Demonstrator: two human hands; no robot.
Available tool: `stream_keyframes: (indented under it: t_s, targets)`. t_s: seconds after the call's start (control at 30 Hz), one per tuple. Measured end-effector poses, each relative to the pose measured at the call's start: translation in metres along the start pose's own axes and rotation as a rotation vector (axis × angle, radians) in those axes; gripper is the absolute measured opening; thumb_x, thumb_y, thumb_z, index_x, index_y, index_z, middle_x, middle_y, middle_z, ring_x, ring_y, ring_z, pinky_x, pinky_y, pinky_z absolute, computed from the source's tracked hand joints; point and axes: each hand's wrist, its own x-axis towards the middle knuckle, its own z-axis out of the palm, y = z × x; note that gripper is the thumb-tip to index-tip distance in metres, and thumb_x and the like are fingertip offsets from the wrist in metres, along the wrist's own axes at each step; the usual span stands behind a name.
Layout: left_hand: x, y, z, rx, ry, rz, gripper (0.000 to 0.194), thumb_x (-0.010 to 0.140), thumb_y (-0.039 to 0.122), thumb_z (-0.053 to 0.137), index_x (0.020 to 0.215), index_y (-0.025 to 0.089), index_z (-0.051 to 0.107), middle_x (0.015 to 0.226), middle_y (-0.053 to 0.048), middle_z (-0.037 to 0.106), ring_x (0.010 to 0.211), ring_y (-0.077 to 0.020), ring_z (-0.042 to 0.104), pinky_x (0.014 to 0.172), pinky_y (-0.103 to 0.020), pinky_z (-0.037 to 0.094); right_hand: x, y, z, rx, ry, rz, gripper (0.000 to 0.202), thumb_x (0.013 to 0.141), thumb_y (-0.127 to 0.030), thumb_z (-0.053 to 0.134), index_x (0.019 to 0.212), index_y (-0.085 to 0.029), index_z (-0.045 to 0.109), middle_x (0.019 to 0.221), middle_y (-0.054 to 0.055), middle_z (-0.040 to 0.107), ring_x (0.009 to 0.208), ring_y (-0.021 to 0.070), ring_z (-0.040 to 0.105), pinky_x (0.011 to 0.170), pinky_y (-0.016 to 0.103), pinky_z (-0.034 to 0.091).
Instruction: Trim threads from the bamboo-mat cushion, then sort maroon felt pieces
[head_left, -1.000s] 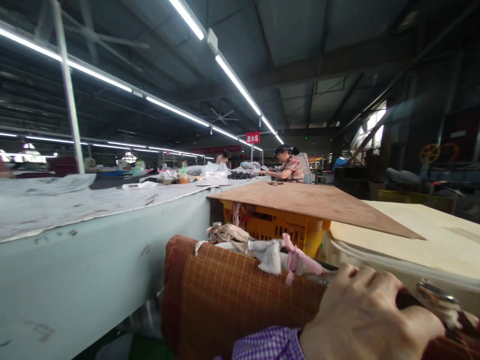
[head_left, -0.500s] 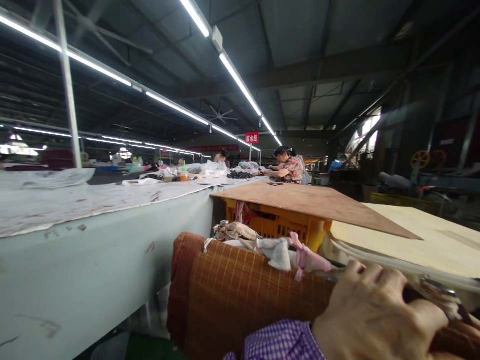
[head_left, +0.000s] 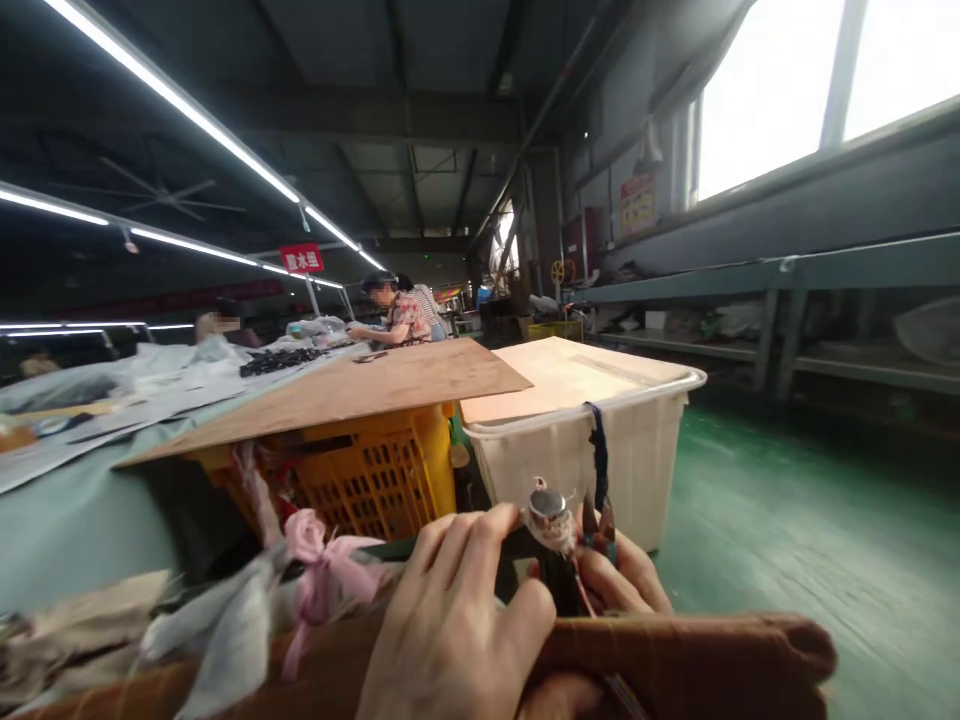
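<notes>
My left hand lies over the top edge of a brown checked mat, back of the hand up and fingers bent. Its index fingertip is close against a round metal end wrapped in pale string or cloth; what its fingers hold is hidden. Just right of that, my right hand grips small snips, whose blades point upward and stand slightly apart. To the left, a pink cloth strip is tied in a bow around grey-white cloth along the mat's edge.
Ahead stand a yellow crate under a brown board and a white tub with a pale lid. A cloth-covered table runs along the left. Co-workers sit farther off. Grey shelving lines the right wall.
The view has turned right and downward. The left hand now appears near the middle beside the wrapped metal end, and the right hand with the snips has come into view.
</notes>
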Motion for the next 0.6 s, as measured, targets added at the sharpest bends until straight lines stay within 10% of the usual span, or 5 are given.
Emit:
stream_keyframes:
  t_s: [0.3, 0.6]
  targets:
    - [0.015, -0.028, 0.031, -0.011, -0.008, -0.086, 0.009, 0.075, 0.030, 0.063, 0.073, 0.022, 0.059, 0.123, -0.009, 0.054, 0.103, -0.0279, 0.053, 0.085, -0.043, 0.045, 0.054, 0.030, -0.001, 0.212, -0.109, 0.115, 0.031, 0.064, -0.047, 0.073, 0.065, -0.020, 0.057, 0.054, -0.001, 0.049, 0.047, 0.0107, 0.040, 0.045, 0.024, 0.030]
    - [0.023, -0.046, 0.036, -0.002, -0.100, -0.067, 0.015, 0.080, 0.037, 0.059, 0.076, 0.023, 0.061, 0.124, -0.008, 0.054, 0.101, -0.0260, 0.054, 0.082, -0.039, 0.046, 0.083, 0.038, -0.008, 0.194, -0.181, 0.183, 0.028, 0.067, -0.047, 0.074, 0.083, -0.025, 0.067, 0.066, 0.001, 0.059, 0.062, 0.0174, 0.057, 0.054, 0.027, 0.045]
